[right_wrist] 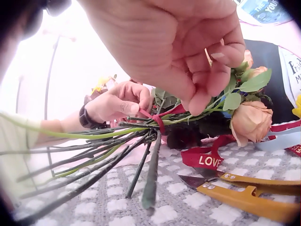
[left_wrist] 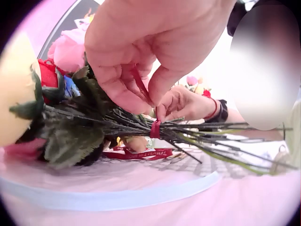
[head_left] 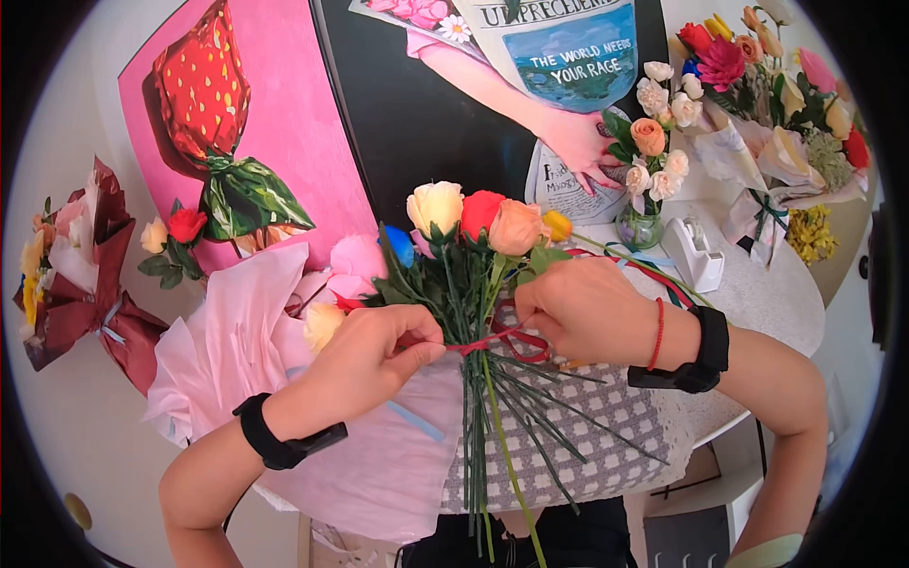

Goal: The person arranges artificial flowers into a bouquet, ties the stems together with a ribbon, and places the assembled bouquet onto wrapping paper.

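Observation:
A bouquet of artificial roses, with a cream rose and a peach rose among its heads, lies with its green stems fanned toward the person. Round the stems runs a red ribbon, drawn snug in a band. My left hand pinches one end of it between thumb and fingers, left of the stems. On the other side my right hand pinches the ribbon's other part. A loose length of ribbon printed with "LOVE" trails on the cloth below.
Yellow-handled pruning shears lie on the grey checked cloth beside the stems. Pink wrapping paper spreads at left, with a pale blue ribbon on it. Behind stand a tape dispenser, a glass vase and wrapped bouquets.

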`<state>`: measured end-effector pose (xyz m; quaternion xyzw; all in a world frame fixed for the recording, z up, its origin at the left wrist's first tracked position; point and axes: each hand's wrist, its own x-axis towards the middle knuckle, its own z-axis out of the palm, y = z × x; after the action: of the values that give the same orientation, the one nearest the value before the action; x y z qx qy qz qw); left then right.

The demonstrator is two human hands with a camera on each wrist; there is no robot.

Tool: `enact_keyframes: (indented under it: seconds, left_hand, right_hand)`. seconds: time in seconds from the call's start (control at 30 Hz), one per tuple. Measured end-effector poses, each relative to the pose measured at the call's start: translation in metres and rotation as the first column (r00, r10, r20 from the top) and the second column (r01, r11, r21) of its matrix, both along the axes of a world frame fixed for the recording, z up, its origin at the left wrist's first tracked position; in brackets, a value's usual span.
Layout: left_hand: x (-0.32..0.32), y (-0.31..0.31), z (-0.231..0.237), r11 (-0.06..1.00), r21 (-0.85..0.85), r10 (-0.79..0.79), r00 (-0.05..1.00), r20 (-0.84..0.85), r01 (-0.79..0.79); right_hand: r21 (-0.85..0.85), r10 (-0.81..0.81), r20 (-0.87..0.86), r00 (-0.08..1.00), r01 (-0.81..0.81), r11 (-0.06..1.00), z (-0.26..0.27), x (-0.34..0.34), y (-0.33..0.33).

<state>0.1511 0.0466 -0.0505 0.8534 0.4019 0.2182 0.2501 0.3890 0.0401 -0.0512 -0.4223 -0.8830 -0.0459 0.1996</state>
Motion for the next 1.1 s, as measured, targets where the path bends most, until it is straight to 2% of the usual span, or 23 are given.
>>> enact_keyframes:
  seconds: [0.03, 0.1, 0.13, 0.2, 0.23, 0.3, 0.43, 0.5, 0.57, 0.6, 0.67, 0.8, 1.0, 1.07, 1.1]
  left_hand:
    - [0.001, 0.002, -0.002, 1.000, 0.003, -0.002, 1.000, 0.000, 0.002]
    - [0.002, 0.006, -0.006, 0.954, -0.267, -0.047, 0.950, 0.309, 0.134]
    - [0.004, 0.008, -0.007, 0.956, -0.262, -0.049, 0.950, 0.310, 0.135]
    - [0.009, 0.008, -0.009, 0.884, -0.344, -0.122, 0.866, 0.485, 0.317]
    - [0.009, 0.008, -0.007, 0.884, -0.344, -0.122, 0.866, 0.485, 0.317]
    - [0.010, 0.006, 0.002, 0.818, -0.477, -0.083, 0.886, 0.456, 0.322]
    - [0.012, 0.011, -0.003, 0.813, -0.468, -0.145, 0.899, 0.414, 0.346]
    - [0.016, 0.009, -0.002, 0.819, -0.519, -0.026, 0.920, 0.391, 0.243]
    - [0.018, 0.008, -0.002, 0.820, -0.531, 0.008, 0.923, 0.384, 0.214]
    - [0.019, 0.008, -0.002, 0.819, -0.544, 0.040, 0.926, 0.376, 0.186]
    - [0.023, 0.005, -0.001, 0.815, -0.557, 0.075, 0.923, 0.378, 0.162]
    - [0.027, 0.004, 0.000, 0.781, -0.614, 0.170, 0.907, 0.386, 0.115]
    - [0.024, 0.002, -0.003, 0.792, -0.575, 0.103, 0.883, 0.458, 0.205]
    - [0.026, 0.000, -0.003, 0.805, -0.558, 0.093, 0.885, 0.456, 0.203]
    - [0.027, -0.001, -0.003, 0.817, -0.540, 0.083, 0.887, 0.455, 0.201]
  right_hand:
    - [-0.034, -0.015, 0.028, 0.999, 0.016, 0.999, 0.001, -0.001, -0.002]
    - [-0.063, -0.029, 0.057, 0.998, 0.033, 0.998, 0.002, -0.002, -0.005]
    - [-0.073, -0.033, 0.059, 0.998, 0.037, 0.997, 0.003, -0.003, -0.006]
    - [-0.085, -0.037, 0.061, 0.997, 0.042, 0.996, 0.003, -0.002, -0.007]
    - [-0.082, -0.036, 0.061, 0.997, 0.041, 0.996, 0.002, -0.002, -0.007]
    - [-0.078, -0.035, 0.060, 0.998, 0.040, 0.996, 0.001, -0.001, -0.005]
    - [-0.078, -0.028, 0.060, 0.998, 0.032, 0.996, 0.000, 0.001, -0.004]
    - [-0.089, -0.027, 0.067, 0.997, 0.033, 0.996, 0.005, 0.001, -0.006]
    - [-0.205, 0.035, -0.142, 0.989, -0.064, 0.977, 0.015, 0.001, -0.010]
    - [-0.205, 0.036, -0.142, 0.989, -0.066, 0.976, 0.018, 0.000, -0.011]
    - [-0.266, 0.116, -0.289, 0.950, -0.196, 0.944, 0.021, -0.002, -0.014]
    - [-0.254, 0.166, -0.337, 0.927, -0.259, 0.932, 0.014, -0.010, -0.013]
    - [-0.273, 0.127, -0.423, 0.897, -0.260, 0.926, 0.012, -0.016, -0.011]
    - [-0.108, 0.214, -0.461, 0.861, -0.294, 0.950, 0.004, -0.018, -0.005]
    - [-0.109, 0.212, -0.461, 0.861, -0.293, 0.950, 0.003, -0.019, -0.004]
